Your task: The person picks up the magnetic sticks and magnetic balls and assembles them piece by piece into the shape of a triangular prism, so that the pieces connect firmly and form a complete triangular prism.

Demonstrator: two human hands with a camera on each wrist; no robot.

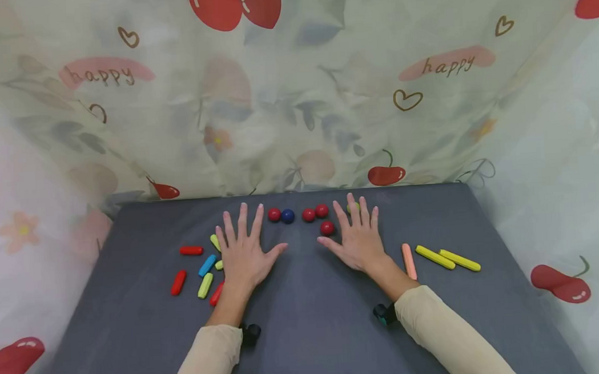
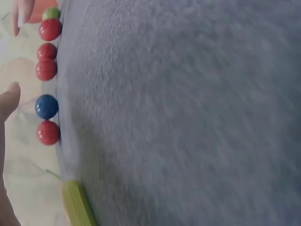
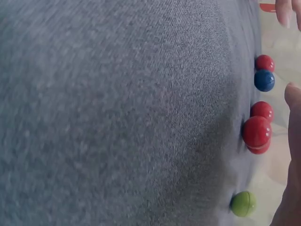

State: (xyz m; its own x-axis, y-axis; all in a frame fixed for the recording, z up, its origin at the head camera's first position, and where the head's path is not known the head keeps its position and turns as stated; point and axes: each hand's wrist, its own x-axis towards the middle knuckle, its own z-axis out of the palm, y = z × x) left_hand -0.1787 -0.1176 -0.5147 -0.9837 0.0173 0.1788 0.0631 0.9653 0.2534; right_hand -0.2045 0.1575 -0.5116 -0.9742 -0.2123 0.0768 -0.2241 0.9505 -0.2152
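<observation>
My left hand [image 1: 244, 258] is spread with straight fingers over the dark grey table, holding nothing. Beside and partly under it lie short coloured sticks: a red stick [image 1: 192, 250], a blue stick [image 1: 207, 265], a pale green stick [image 1: 205, 285] and others. The right hand [image 1: 358, 242] is likewise spread, with nothing in it. Close to its thumb sits a red ball [image 1: 327, 228]; a green ball [image 3: 243, 203] is partly hidden behind its fingers in the head view. Between the hands, towards the back, are a blue ball [image 1: 288, 215] and several more red balls [image 1: 274, 214].
Right of the right hand lie a salmon-pink stick [image 1: 409, 261] and two yellow sticks [image 1: 435, 257]. A patterned curtain [image 1: 295, 124] rises behind the table's back edge and hangs along both sides. A dark wrist camera [image 1: 250, 333] shows at the left cuff.
</observation>
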